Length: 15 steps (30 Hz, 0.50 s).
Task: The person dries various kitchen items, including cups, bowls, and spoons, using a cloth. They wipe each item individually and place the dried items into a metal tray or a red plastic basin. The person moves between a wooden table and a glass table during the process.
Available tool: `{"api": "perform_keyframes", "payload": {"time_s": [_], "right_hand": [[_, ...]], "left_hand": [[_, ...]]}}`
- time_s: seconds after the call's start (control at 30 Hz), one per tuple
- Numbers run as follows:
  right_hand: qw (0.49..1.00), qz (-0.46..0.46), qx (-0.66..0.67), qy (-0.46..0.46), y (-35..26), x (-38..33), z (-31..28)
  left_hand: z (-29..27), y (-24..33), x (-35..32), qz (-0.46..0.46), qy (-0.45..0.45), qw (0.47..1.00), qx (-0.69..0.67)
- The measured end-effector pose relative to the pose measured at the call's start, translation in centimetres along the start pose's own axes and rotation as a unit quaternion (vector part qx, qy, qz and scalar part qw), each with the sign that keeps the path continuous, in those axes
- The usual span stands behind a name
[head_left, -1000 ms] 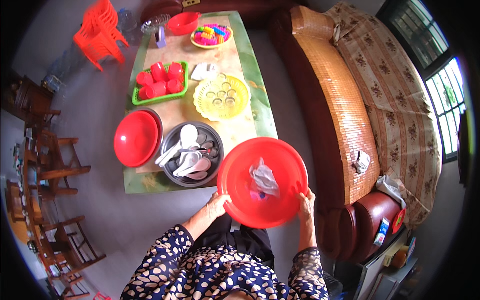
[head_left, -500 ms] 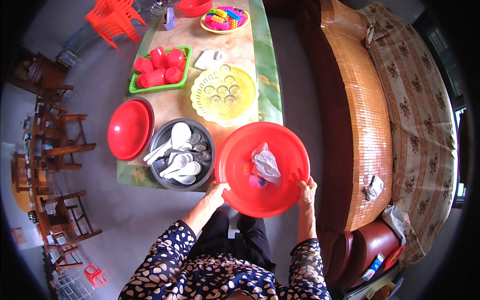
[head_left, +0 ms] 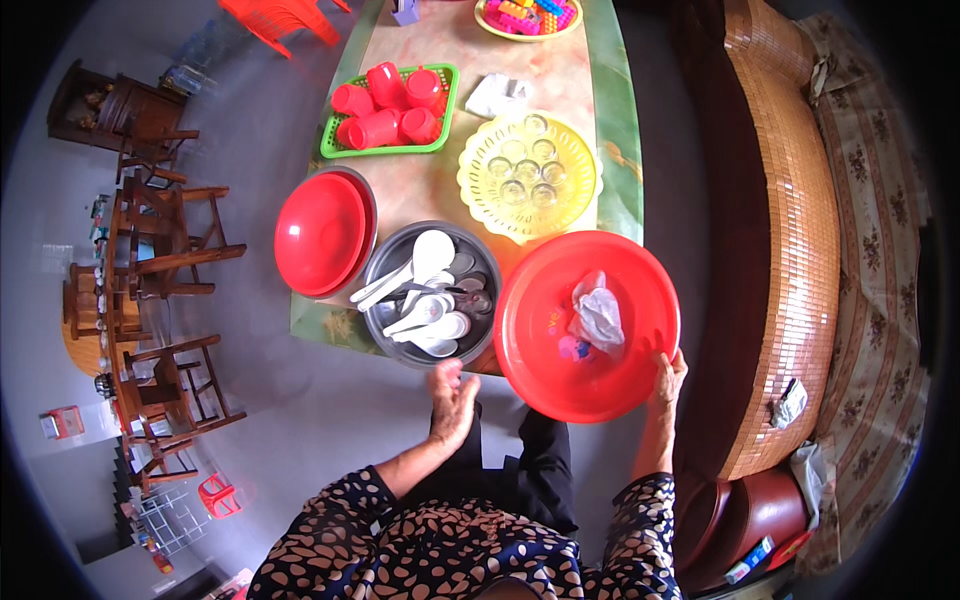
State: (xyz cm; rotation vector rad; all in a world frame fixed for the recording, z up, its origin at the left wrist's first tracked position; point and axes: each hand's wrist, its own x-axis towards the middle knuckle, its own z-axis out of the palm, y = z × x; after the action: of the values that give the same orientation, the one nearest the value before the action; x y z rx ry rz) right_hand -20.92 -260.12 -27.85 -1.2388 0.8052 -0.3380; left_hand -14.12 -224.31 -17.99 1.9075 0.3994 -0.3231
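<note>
My right hand [head_left: 668, 378] grips the right rim of a wide red basin [head_left: 530, 360] at the table's near right corner. A crumpled pale cloth [head_left: 598, 318] lies inside the basin. My left hand [head_left: 454, 404] is off the basin, its fingers apart and holding nothing, just below a grey basin [head_left: 385, 245]. In that grey basin are white ladles and spoons [head_left: 432, 252] and several metal pieces. Left of it, a red bowl [head_left: 318, 235] sits tilted in a stack. Behind the red basin is a scalloped yellow tray [head_left: 475, 195] with several clear glasses [head_left: 525, 170].
A green basket [head_left: 400, 151] of red cups [head_left: 378, 128] and a white packet or cloth [head_left: 498, 96] lie farther back on the green-edged table [head_left: 622, 190]. A yellow-rimmed bowl [head_left: 540, 36] holds toy bricks. A sofa [head_left: 800, 260] flanks the right side; wooden chairs [head_left: 170, 260] stand left.
My left hand has let go of the red basin's rim and moved left, opening. My right hand keeps its grip. The view has shifted, so the tabletop appears farther right and higher.
</note>
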Motion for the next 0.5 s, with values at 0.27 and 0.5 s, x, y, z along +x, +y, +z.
{"api": "perform_keyframes", "payload": {"time_s": [0.27, 0.5], "right_hand": [[1.000, -0.027, -0.003, 0.011, -12.4, -12.1, 19.5], [0.874, 0.371, 0.310, 0.058, 1.9, -19.8, 35.8]], "left_hand": [[-11.7, 4.2, 16.8, 0.214, -0.074, 0.953, 0.202], [-9.2, 4.6, 23.1, 0.130, -0.208, 0.899, 0.363]]}}
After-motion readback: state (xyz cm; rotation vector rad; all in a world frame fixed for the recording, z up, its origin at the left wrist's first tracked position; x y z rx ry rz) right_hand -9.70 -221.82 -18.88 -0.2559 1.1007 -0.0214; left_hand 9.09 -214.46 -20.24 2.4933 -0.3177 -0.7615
